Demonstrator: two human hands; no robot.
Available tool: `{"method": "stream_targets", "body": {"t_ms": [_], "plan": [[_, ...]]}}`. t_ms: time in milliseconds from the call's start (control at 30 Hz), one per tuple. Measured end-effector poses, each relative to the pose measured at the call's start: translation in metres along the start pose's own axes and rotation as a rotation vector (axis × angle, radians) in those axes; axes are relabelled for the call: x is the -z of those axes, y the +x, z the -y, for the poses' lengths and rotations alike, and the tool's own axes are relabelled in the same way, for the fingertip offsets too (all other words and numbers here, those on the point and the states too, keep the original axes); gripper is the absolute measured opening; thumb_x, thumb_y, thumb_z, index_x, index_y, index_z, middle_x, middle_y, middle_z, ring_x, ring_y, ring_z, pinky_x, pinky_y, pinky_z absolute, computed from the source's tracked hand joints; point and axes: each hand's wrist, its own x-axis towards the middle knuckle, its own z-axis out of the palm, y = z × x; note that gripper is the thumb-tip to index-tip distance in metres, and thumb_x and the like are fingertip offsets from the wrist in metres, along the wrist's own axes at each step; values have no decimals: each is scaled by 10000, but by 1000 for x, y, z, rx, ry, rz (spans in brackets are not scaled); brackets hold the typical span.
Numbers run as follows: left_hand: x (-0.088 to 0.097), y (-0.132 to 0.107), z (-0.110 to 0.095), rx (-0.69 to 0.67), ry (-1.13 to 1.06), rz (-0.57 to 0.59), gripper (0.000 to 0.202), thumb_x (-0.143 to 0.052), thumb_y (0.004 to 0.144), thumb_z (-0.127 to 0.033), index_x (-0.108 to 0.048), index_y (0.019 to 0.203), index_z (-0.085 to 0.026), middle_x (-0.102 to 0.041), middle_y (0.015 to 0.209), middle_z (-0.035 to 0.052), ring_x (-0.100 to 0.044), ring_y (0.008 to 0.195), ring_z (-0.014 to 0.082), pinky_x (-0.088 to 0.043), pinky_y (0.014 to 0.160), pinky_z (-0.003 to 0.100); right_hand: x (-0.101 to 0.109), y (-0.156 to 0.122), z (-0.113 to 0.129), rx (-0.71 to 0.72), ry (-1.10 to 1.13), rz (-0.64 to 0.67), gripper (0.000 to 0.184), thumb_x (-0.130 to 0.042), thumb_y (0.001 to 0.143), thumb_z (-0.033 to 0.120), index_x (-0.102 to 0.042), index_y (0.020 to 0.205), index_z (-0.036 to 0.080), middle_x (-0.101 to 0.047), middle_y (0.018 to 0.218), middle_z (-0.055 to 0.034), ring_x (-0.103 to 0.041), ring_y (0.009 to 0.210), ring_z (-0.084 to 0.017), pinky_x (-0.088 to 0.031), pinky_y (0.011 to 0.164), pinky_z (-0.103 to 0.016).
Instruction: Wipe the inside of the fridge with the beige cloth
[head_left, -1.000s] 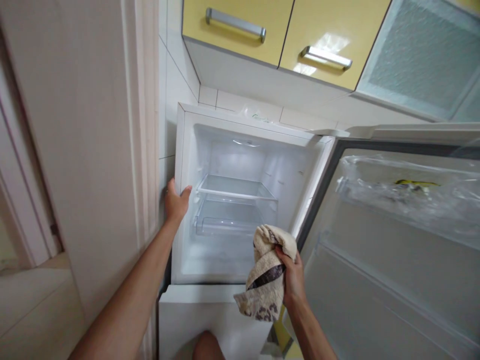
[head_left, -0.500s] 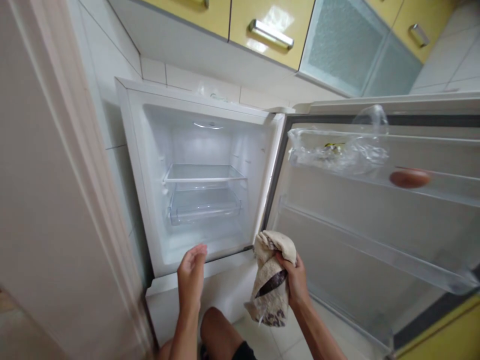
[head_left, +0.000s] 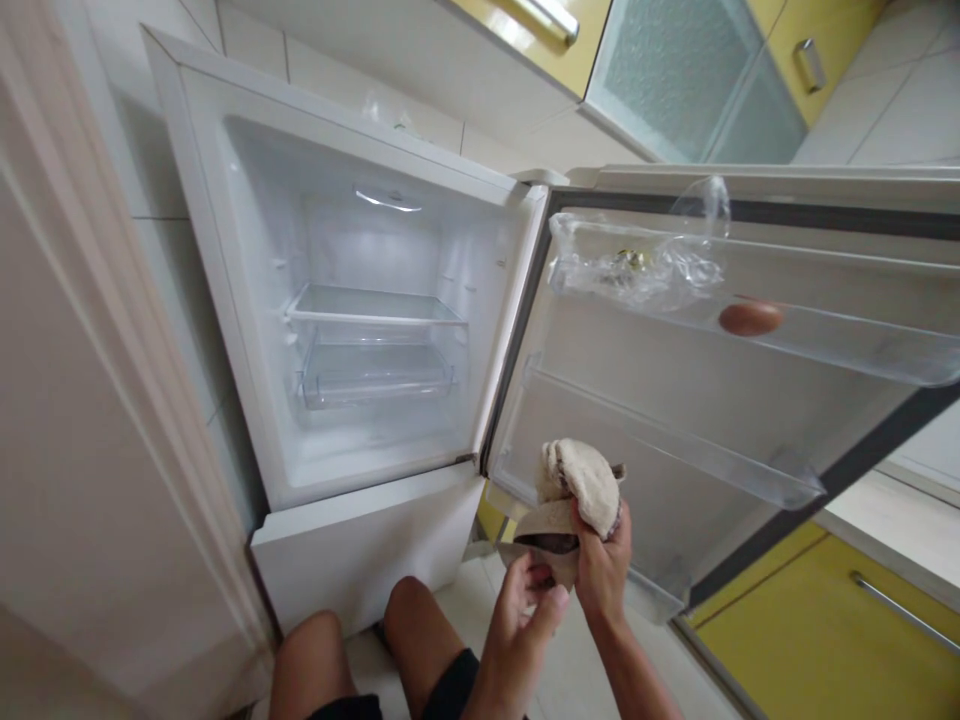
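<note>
My right hand [head_left: 602, 566] is closed round a bunched beige cloth [head_left: 579, 483] with a dark pattern, held in front of the open fridge door [head_left: 675, 400]. My left hand [head_left: 527, 604] has come up beside it, and its fingers pinch the cloth's lower edge. Both hands hover above my bare knees [head_left: 409, 610]. The white fridge compartment [head_left: 352, 300] stands open at left, with a glass shelf [head_left: 375, 305] and a clear drawer [head_left: 375, 375] inside and nothing on them.
The door's top rack holds a crumpled clear plastic bag [head_left: 637, 270] and a brown egg [head_left: 750, 318]. Yellow wall cabinets [head_left: 525, 25] and a frosted-glass door [head_left: 675, 80] hang above. A yellow lower cabinet [head_left: 840, 630] is at right, a white door frame [head_left: 90, 350] at left.
My left hand left the fridge's edge, dropped and joined my right hand on the cloth. The view swung down and to the right, bringing the door racks and my knees into sight.
</note>
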Motion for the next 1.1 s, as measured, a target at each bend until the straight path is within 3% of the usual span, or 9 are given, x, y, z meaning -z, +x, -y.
{"method": "stream_targets", "body": {"t_ms": [133, 300, 467, 633, 767, 933, 1100], "plan": [[-6, 6, 5, 64, -175, -72, 836, -808, 628, -678, -573, 1305, -246, -654, 1270, 134, -664, 1077, 245, -524, 767, 292, 0, -5, 6, 120, -10, 32, 492, -757, 681, 441, -625, 1108, 237, -672, 1120, -61, -628, 1026, -236, -481, 962, -387], [-8, 9, 11, -35, -341, -373, 808, -856, 614, -558, -514, 1315, -349, -487, 1518, 95, -545, 1349, 274, -540, 770, 262, -9, -7, 13, 358, 6, 134, 423, -734, 694, 420, -654, 1074, 253, -654, 1153, -82, -614, 1116, -266, -480, 1006, -421], [-16, 7, -1, -131, -531, -337, 721, -852, 638, -558, -574, 1268, -345, -485, 1551, 64, -470, 1435, 284, -549, 915, 292, -25, -7, 11, 462, 38, 208, 414, -693, 746, 356, -628, 1143, 260, -615, 1218, -88, -595, 1158, -259, -476, 1016, -418], [-18, 9, -28, -321, -546, -240, 773, -857, 674, -561, -567, 1345, -309, -525, 1523, 94, -536, 1378, 301, -511, 1057, 376, -37, -19, 1, 535, 88, 463, 458, -642, 782, 226, -580, 1230, 293, -551, 1282, -69, -569, 1208, -239, -487, 1033, -429], [-20, 12, -39, -368, -467, -355, 798, -860, 645, -572, -616, 1334, -252, -668, 1346, 118, -596, 1312, 337, -526, 1065, 424, -35, -27, 3, 605, 1, 801, 505, -613, 848, 200, -571, 1335, 327, -528, 1397, -90, -540, 1320, -243, -492, 1092, -455], [-15, 17, -31, -327, -478, -528, 659, -888, 595, -531, -722, 1173, -262, -722, 1265, 85, -607, 1304, 335, -513, 1107, 435, -15, -18, 12, 783, -26, 1148, 690, -567, 914, 160, -396, 1550, 365, -349, 1648, -67, -286, 1547, -239, -343, 1240, -499], [-8, 12, -19, -379, -473, -429, 728, -949, 508, -486, -735, 1165, -257, -741, 1234, 87, -625, 1282, 329, -503, 1114, 451, 18, 0, 16, 741, 7, 1276, 692, -642, 932, 214, -381, 1552, 378, -302, 1660, -56, -273, 1536, -230, -342, 1227, -456]]}}
